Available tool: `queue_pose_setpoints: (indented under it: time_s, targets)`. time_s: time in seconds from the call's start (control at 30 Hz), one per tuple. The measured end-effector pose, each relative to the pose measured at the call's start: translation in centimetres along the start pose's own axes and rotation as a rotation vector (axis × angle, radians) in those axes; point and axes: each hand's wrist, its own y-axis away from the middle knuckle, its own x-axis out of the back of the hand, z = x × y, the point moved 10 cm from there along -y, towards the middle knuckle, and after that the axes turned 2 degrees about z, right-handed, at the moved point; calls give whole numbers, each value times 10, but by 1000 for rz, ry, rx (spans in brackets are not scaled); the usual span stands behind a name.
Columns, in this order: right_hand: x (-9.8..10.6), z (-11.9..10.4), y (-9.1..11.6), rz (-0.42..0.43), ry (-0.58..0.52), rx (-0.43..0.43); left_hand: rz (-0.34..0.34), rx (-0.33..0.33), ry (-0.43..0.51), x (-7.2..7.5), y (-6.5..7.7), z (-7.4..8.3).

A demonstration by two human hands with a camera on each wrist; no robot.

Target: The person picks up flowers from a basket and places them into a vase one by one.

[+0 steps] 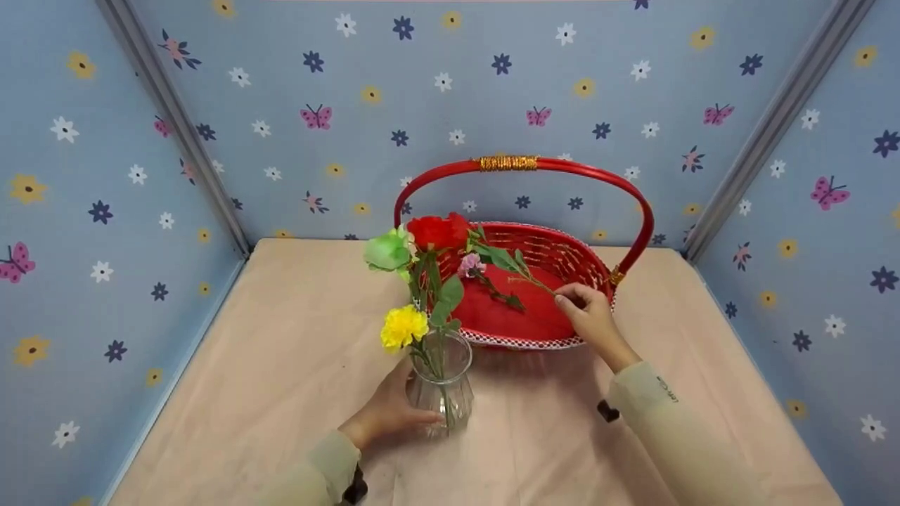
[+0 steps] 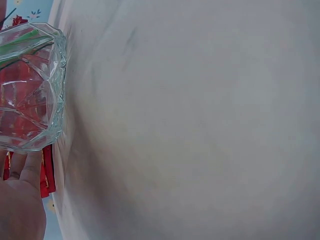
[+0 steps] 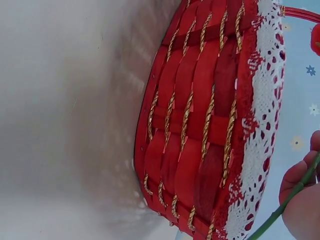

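Observation:
My left hand [image 1: 388,409] grips a clear glass vase [image 1: 458,402] round its side; the vase also shows at the left edge of the left wrist view. In it stand a yellow carnation [image 1: 404,327], a pale green flower [image 1: 389,251] and leafy stems. My right hand [image 1: 592,322] pinches a green stem [image 3: 280,210] between thumb and fingers, above the right side of a red woven basket [image 1: 524,313]. Leaves [image 1: 500,258] on that stem point toward a red flower [image 1: 439,232]; I cannot tell which stem bears that flower. A small pink flower [image 1: 471,266] lies in the basket.
The basket's tall red handle [image 1: 583,169] arches over it, wrapped in gold at the top. White lace [image 3: 265,100] trims its rim. A pinkish cloth [image 1: 281,365] covers the table, and blue flowered panels [image 1: 450,84] enclose the back and both sides.

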Motion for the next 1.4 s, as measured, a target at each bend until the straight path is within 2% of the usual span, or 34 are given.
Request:
queue_pose_setpoints:
  time_s: [0.23, 0.37, 0.63, 0.83, 1.2, 1.4]
  targets:
    - [-3, -18, 7, -13, -12, 49, 5, 28, 0, 0, 1, -2]
    - [-7, -22, 7, -20, -10, 93, 13, 16, 23, 1, 1, -1]
    - [-11, -4, -1, 12, -3, 117, 11, 6, 23, 0, 1, 1]
    - [-10, 0, -4, -10, -38, 144, 3, 7, 4, 0, 0, 2]
    - [-4, -19, -1, 18, -66, 208, -6, 21, 19, -1, 0, -3]
    - [-9, -33, 0, -20, -82, 184, -9, 23, 38, -1, 0, -2]
